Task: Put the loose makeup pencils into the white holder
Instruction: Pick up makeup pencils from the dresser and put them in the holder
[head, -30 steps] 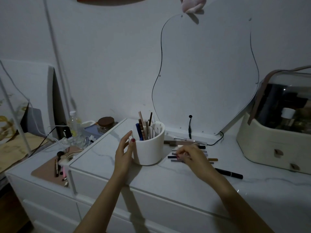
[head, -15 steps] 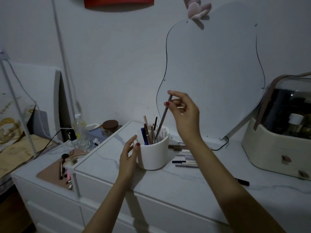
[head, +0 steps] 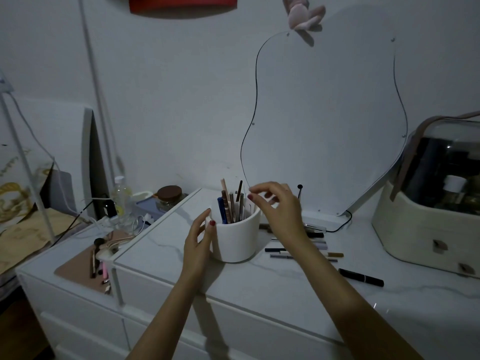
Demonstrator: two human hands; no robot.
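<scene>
The white holder (head: 237, 239) stands on the marble-look dresser top with several makeup pencils (head: 232, 206) upright inside it. My left hand (head: 198, 244) rests against its left side, thumb and fingers on the wall. Just above the holder's right rim hovers my right hand (head: 279, 210), fingers spread and holding nothing. Several loose pencils (head: 315, 246) lie on the top to the right of the holder, partly hidden by my right forearm. A black pen (head: 361, 277) lies apart, nearer the front.
A cream cosmetics case (head: 428, 229) with a clear lid fills the right side. A wavy mirror (head: 324, 120) leans on the wall behind, with a cable at its base. A lower side shelf (head: 78, 271) at left holds brushes, a jar and a bottle.
My right hand picked a pencil from the loose pile, lifted it over the holder, lowered it in and let go. My left hand stayed on the holder.
</scene>
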